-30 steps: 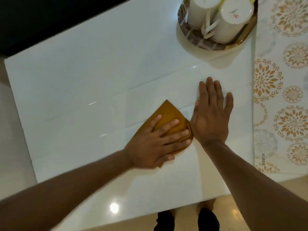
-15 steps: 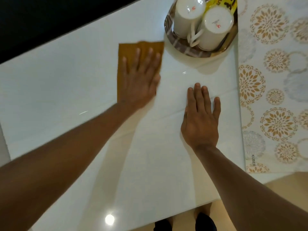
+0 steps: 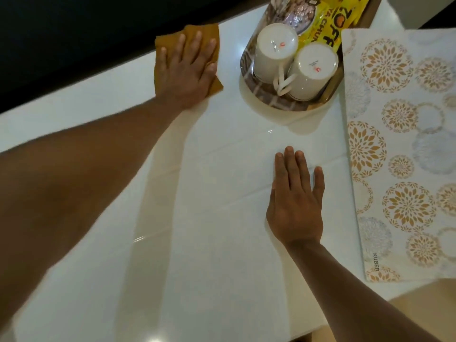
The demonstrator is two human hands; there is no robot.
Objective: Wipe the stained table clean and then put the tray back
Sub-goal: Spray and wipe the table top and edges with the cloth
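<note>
The glossy white table (image 3: pixel 222 243) fills the view. At its far edge my left hand (image 3: pixel 185 70) lies flat, fingers straight, pressing a mustard-brown cloth (image 3: pixel 161 43) against the surface. My right hand (image 3: pixel 294 201) rests palm down on the table nearer to me, fingers straight and together, holding nothing. Right of the cloth, at the back, stands an oval tray (image 3: pixel 264 95) with a brown patterned base. It carries two upside-down white mugs (image 3: pixel 275 50) (image 3: pixel 312 70) and a yellow snack packet (image 3: pixel 328 23).
A white placemat with gold and grey flower circles (image 3: pixel 404 144) covers the table's right side. Beyond the far edge everything is dark. The near table edge runs along the bottom right, with beige floor (image 3: pixel 419 307) below it.
My left hand has slid the cloth from beside my right hand out to the far edge of the table, left of the tray. My right hand has stayed flat in place.
</note>
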